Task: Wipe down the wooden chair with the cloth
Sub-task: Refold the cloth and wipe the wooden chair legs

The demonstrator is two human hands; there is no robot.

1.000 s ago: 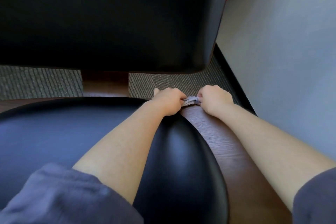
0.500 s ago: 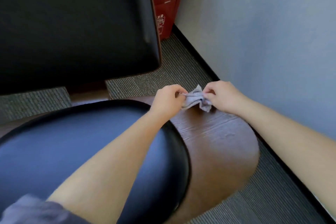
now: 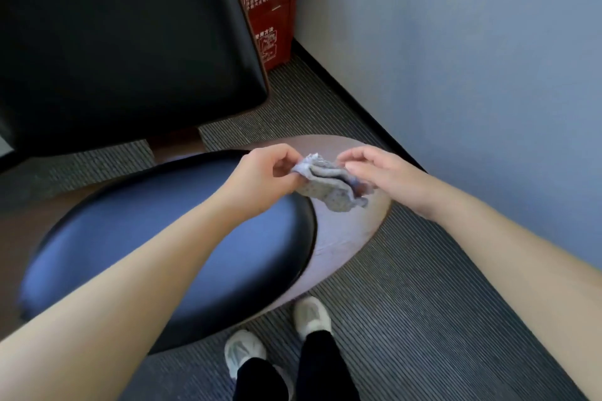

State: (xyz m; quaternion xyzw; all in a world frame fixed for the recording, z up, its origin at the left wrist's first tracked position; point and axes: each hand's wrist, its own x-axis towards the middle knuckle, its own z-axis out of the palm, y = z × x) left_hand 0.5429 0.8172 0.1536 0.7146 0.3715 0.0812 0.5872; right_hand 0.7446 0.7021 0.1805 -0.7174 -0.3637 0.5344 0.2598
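Observation:
The chair has a brown wooden seat base (image 3: 345, 238), a black padded cushion (image 3: 169, 238) and a black backrest (image 3: 123, 36). A small crumpled grey cloth (image 3: 329, 189) hangs in the air above the bare wood at the seat's right side. My left hand (image 3: 264, 172) pinches the cloth's left end. My right hand (image 3: 387, 172) holds its right end with thumb and fingers. The cloth is bunched and partly folded between both hands, and does not touch the wood.
A red fire extinguisher box (image 3: 267, 6) stands in the corner behind the chair. A pale wall (image 3: 472, 58) with a dark baseboard runs close along the right. Grey ribbed carpet (image 3: 423, 319) covers the floor. My two white shoes (image 3: 277, 342) stand at the seat's front edge.
I have risen and pulled back, so the view now looks down on the seat and my feet. Both hands lifted the cloth off the wood and spread it wider between them.

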